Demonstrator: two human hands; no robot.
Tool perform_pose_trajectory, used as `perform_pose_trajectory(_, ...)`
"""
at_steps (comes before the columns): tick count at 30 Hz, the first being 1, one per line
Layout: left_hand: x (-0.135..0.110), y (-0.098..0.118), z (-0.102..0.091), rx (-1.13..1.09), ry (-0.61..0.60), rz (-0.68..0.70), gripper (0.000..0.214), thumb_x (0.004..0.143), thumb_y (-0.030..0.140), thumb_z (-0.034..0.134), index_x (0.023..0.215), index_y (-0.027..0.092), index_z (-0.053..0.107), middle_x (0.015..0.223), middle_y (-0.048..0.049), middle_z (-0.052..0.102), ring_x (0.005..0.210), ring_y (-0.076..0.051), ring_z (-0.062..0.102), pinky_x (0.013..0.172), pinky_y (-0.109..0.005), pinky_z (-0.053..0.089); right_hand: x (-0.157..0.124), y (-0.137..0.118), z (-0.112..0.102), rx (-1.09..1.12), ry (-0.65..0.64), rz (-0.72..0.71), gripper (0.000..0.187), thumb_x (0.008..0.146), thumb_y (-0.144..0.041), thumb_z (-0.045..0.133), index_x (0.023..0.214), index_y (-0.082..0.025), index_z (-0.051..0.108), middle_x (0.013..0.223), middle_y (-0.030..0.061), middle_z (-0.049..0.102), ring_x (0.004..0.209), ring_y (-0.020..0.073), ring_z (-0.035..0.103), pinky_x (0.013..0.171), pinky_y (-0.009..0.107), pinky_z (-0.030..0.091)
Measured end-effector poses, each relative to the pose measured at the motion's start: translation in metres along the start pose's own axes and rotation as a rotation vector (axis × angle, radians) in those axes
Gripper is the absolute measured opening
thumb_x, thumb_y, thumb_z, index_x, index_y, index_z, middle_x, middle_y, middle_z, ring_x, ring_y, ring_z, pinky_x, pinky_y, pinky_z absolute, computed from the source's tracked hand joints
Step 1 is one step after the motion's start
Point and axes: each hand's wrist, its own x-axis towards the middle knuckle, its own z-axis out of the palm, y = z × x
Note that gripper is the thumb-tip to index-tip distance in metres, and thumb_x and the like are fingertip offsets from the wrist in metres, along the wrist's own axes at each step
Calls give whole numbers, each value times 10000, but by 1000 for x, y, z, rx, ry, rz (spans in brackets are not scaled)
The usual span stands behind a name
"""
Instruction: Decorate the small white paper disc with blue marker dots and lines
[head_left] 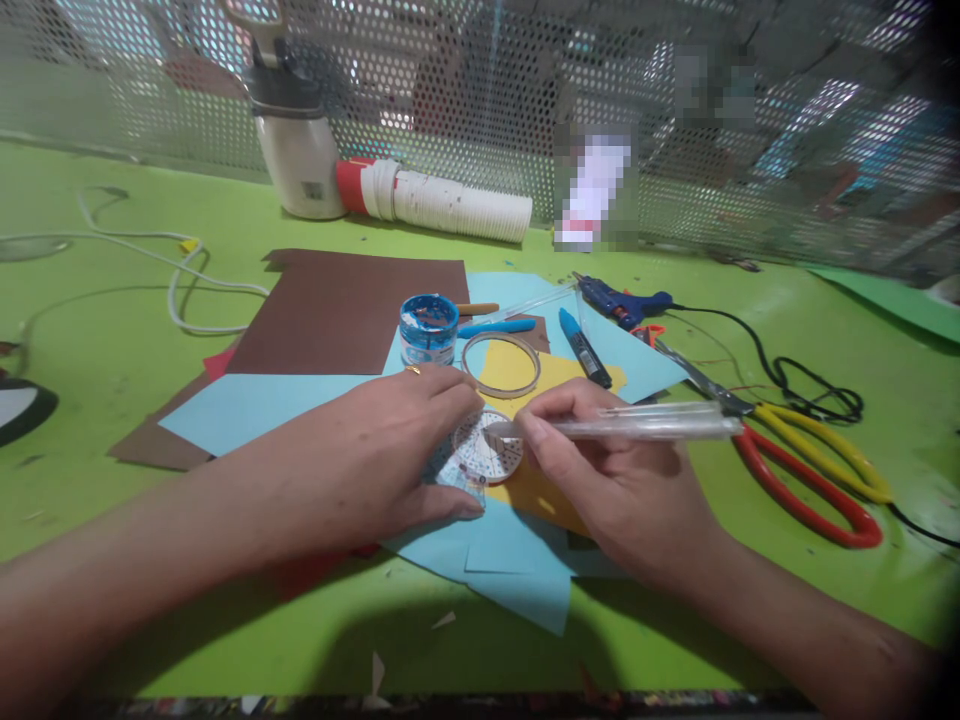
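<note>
My right hand pinches a clear-barrelled pen. Its tip reaches a round white disc covered in dark dots and lines. Around the disc's left side curves my left hand, the index finger at its upper edge and the thumb below, steadying it. Something see-through with blue marks lies partly hidden under that hand. Just beyond, a thin ring rests on yellow paper. Behind my left fingers stands a blue paint jar, its lid off.
Light blue paper and brown paper overlap on the green table. A blue marker, glue gun and red-yellow scissors lie right. A spray bottle and stacked white cups line the perforated screen.
</note>
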Motion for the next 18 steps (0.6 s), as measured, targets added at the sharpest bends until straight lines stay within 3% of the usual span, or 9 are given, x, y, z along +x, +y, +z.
perform_pose_trajectory(18,-1,-1,0,6,15,14,475,841,429,653,1216,174,516,1275,-143,555,1087,-325,595,867,-469,519,-5,-4,-5,-12,-44,11,118,904,-183,545,803,-201,603,687,-41,649,620,84,598,564,161,467)
